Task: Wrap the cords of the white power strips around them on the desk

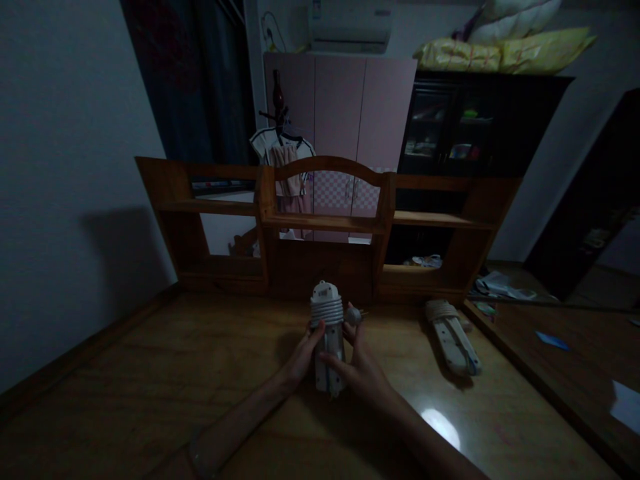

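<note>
Both my hands hold a white power strip (327, 333) upright over the wooden desk (150, 373). Its white cord is coiled round the upper part. My left hand (303, 357) grips the strip's left side with curled fingers. My right hand (357, 363) wraps the right side and front, and the cord's plug (354, 315) sticks up just above its fingers. A second white power strip (453, 337), with cord wound at its far end, lies flat on the desk to the right, apart from my hands.
A wooden shelf unit (325, 223) stands along the desk's back edge. A grey wall is on the left. Beyond are a pink wardrobe (365, 107) and a dark glass cabinet (450, 127). A lamp glare (440, 427) shows on the desktop near my right forearm.
</note>
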Available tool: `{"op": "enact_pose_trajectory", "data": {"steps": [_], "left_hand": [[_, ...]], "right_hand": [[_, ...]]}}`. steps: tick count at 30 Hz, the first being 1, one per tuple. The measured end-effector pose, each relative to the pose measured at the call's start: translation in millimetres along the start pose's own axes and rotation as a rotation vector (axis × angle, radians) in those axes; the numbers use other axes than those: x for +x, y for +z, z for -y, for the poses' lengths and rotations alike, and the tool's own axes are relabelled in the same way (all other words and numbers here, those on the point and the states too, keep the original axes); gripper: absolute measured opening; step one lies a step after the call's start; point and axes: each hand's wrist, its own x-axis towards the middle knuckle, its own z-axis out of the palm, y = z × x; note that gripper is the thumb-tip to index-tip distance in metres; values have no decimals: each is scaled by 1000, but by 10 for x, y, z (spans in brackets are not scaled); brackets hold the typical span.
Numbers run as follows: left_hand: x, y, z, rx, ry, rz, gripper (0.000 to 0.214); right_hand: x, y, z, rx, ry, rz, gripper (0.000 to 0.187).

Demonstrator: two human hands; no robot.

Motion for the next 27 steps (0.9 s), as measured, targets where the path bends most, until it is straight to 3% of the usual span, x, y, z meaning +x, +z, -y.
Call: {"op": "enact_pose_trajectory", "data": {"steps": [11, 27], "left_hand": [[-78, 52, -299, 154, 91, 57, 45], [-41, -15, -297, 303, 165, 116, 47]], "right_hand": [[56, -35, 15, 150, 14, -46, 95], [113, -185, -83, 254, 170, 35, 81]]}}
